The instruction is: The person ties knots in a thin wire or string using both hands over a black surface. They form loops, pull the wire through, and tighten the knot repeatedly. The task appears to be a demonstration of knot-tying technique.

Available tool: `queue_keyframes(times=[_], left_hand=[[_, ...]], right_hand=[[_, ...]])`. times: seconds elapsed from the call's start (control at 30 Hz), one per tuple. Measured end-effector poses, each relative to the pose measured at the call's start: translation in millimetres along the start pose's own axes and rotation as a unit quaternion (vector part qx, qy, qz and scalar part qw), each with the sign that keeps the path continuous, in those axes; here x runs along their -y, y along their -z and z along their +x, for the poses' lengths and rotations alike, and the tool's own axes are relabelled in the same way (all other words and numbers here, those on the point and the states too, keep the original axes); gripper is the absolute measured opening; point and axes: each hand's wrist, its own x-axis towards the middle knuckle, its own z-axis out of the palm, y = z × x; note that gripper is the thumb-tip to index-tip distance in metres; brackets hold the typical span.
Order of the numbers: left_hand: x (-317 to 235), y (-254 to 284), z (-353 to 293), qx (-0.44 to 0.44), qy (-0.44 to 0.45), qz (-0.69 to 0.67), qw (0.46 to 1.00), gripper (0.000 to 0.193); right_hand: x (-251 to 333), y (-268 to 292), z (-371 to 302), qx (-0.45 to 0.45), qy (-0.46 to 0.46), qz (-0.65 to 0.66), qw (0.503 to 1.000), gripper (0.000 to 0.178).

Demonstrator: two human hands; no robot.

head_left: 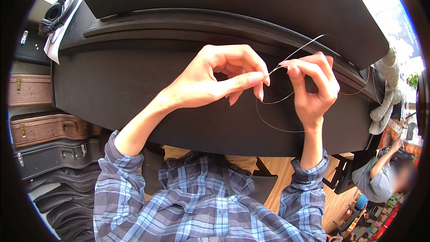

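A thin, springy wire string [304,46] is held between my two hands above the dark closed lid of a piano [148,89]. My left hand [224,74] pinches it between thumb and forefinger, its other fingers curled loosely. Close by on the right, my right hand [316,87] grips the string with thumb and fingertips. One free end sticks up and right past the right fingertips. Below, the string bows in loose loops between the hands and behind the right wrist. Whether the strands are twisted together at the fingertips is too fine to tell.
A black music rest [215,0] rises behind the lid. Headphones [54,12] lie at the far left corner. Brown and black instrument cases [53,130] are stacked at the left. A grey plush toy [386,94] hangs at the right end. Another person [376,179] sits lower right.
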Motion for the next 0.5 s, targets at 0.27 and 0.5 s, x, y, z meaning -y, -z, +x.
queue_keyframes(times=[0.27,0.5], left_hand=[[-1.7,0.9,0.0,0.007,0.015,0.022,1.000,0.007],[0.5,1.3,0.1,0.036,0.040,0.054,0.997,0.020]], right_hand=[[1.5,1.0,-0.6,0.023,-0.018,0.016,0.999,0.016],[-4.1,2.5,-7.1,-0.018,-0.080,0.242,0.967,0.018]])
